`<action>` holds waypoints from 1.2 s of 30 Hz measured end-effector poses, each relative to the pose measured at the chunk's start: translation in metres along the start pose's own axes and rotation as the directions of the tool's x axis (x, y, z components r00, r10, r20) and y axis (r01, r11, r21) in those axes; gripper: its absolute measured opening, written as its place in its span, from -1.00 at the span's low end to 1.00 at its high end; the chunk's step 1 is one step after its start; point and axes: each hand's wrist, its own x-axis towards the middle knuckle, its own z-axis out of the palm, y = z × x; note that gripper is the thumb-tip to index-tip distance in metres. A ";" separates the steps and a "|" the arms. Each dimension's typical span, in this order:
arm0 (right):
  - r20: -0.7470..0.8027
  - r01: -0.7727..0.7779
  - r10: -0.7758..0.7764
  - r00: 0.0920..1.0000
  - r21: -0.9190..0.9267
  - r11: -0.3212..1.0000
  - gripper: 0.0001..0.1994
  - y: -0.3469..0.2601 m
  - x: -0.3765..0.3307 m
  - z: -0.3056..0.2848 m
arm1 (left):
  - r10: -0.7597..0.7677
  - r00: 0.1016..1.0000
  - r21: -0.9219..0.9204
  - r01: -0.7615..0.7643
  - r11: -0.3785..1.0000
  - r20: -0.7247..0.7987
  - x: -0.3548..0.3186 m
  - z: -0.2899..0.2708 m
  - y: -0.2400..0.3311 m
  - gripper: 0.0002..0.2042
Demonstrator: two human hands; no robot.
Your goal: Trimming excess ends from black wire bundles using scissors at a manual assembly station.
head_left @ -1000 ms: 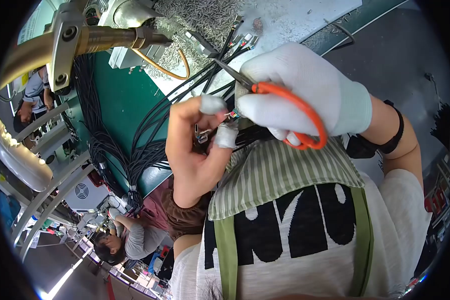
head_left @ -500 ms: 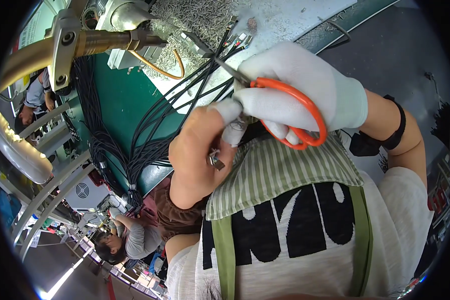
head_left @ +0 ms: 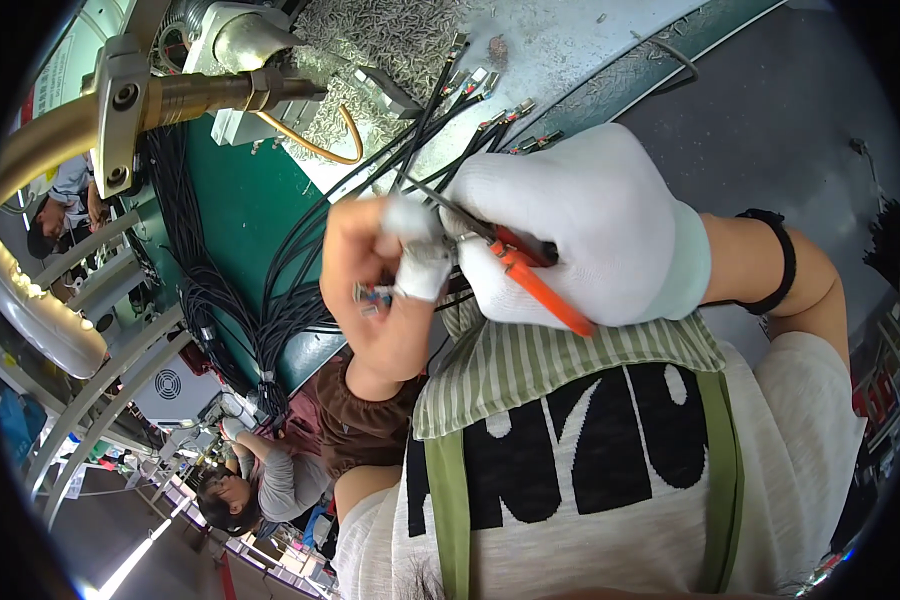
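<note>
My right hand (head_left: 600, 235), in a white knit glove, grips a pair of scissors (head_left: 548, 292) by the orange handles. Their dark blades point up and left, close over the fingertips of my left hand (head_left: 365, 280). White covers wrap some fingertips of that hand, which is closed, with a small metal cable connector (head_left: 373, 297) showing at its curled fingers. What its blurred fingertips pinch beside the blades cannot be made out. Black cables (head_left: 300, 235) run behind the left hand, and several connector ends (head_left: 510, 115) lie on the white board beyond my right hand.
Small metal bits (head_left: 390, 35) heap at the back of the white board (head_left: 550, 50). A machine with a brass-coloured pipe (head_left: 200, 98) stands at back left, by a green mat (head_left: 220, 190). Another person (head_left: 275, 485) works at lower left, and one more sits at far left.
The scissors have turned and their handles have drawn together. My right hand has shifted left and slightly nearer, uncovering more connector ends. My left hand has moved a little left.
</note>
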 end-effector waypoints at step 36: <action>-0.195 0.192 -0.410 0.891 -0.657 0.729 -0.92 0.029 0.004 0.008 | -0.102 0.964 -0.058 0.091 0.994 -0.245 0.004 0.014 -0.021 -0.83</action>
